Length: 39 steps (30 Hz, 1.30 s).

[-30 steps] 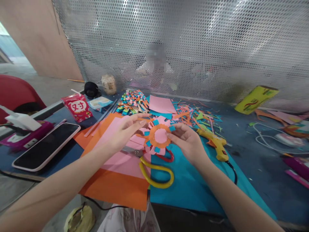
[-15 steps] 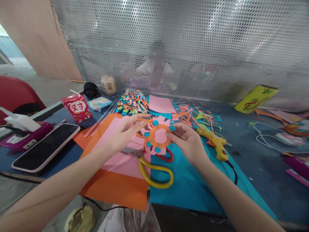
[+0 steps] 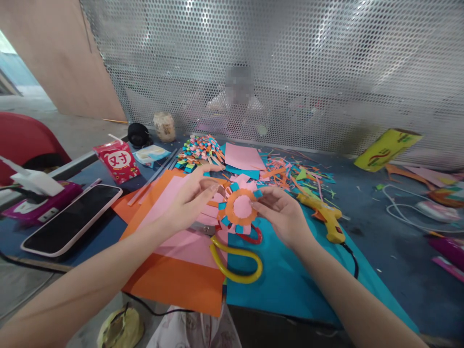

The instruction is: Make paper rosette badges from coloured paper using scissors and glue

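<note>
A paper flower point(image 3: 231, 212) with an orange ring, a pink centre and pink and blue petals is held up over the paper sheets. My right hand point(image 3: 284, 212) pinches its right edge between thumb and fingers. Beside the flower's left edge is my left hand point(image 3: 194, 195), open, with thumb and index finger apart; whether a fingertip touches a petal I cannot tell. Below the flower lie scissors point(image 3: 237, 279) with one yellow and one red handle loop. Under them are pink paper point(image 3: 174, 249), orange paper point(image 3: 181, 285) and blue paper point(image 3: 275, 280).
A yellow glue gun point(image 3: 331, 220) lies at right. Fringed paper pieces point(image 3: 199, 150) and paper scraps point(image 3: 290, 171) are piled at the back, before a perforated metal panel point(image 3: 290, 63). A phone point(image 3: 74, 220), power strip point(image 3: 65, 198) and red drink carton point(image 3: 118, 162) stand left.
The flower has turned slightly in my right hand, and its blue petals sit at different places. The left hand's fingers have spread a little more. The view has shifted slightly.
</note>
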{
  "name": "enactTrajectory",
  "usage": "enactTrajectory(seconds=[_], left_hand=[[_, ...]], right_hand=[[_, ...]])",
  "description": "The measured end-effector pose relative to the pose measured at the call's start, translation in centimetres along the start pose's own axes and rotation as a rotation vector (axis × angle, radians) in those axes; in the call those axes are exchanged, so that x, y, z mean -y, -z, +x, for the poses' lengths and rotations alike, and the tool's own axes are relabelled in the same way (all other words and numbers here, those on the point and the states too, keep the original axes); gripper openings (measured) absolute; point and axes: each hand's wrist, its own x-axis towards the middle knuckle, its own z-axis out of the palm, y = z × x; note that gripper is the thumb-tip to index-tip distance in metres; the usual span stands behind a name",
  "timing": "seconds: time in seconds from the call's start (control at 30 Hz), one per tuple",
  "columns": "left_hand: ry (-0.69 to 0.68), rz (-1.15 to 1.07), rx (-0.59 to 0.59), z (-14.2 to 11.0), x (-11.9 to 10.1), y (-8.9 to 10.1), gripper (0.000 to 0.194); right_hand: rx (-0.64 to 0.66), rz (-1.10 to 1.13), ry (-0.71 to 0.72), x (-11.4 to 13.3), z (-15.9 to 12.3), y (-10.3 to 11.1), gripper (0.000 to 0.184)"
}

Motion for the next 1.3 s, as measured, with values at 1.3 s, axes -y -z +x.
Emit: enactTrajectory(seconds=[1.3], left_hand=[[-0.196,-0.129,-0.061,0.9,0.9,-0.3,0.009]], right_hand=[[-0.266,-0.908,0.456,-3.3,3.1,3.7,0.039]])
